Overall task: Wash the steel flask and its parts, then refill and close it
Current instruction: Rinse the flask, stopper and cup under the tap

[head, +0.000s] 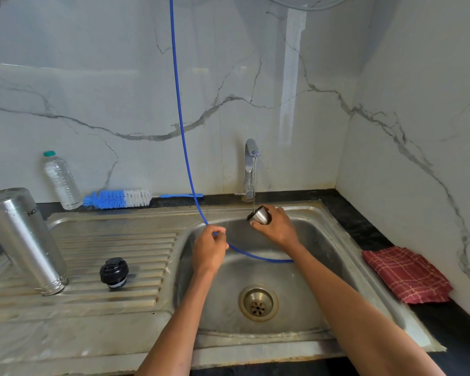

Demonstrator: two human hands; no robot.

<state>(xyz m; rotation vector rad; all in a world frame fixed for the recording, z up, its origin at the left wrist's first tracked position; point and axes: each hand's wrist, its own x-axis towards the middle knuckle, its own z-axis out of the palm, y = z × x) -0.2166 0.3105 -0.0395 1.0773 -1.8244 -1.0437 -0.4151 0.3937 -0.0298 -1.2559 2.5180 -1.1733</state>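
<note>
Two bare forearms reach in from the near edge over the sink (364, 221), the landmark here; one basin, one ribbed draining board to its left, one drain (258, 302) in the basin floor. The left hand (209, 249) hangs over the basin's left rim, knuckles up, its fingers curled round one blue cord (181, 118) that drops from above and loops across the basin toward the right forearm; the right hand (276, 226) is over the basin's back part, fingers wrapped round one small steel cup (259, 214), tilted with its dark mouth toward the left, under the thin stream from the single tap (250, 169) at the sink's back edge. One steel flask (22, 240) stands inverted on the draining board, mouth down, long axis near upright and leaning a little left at the top; one black stopper (114, 272) sits on the ribs just right of it, apart. Behind the board lie one bottle brush (120, 198), its handle pointing toward the tap, and one clear plastic bottle (61, 181) upright; one red checked cloth (407, 275) lies on the counter right of the sink.
</note>
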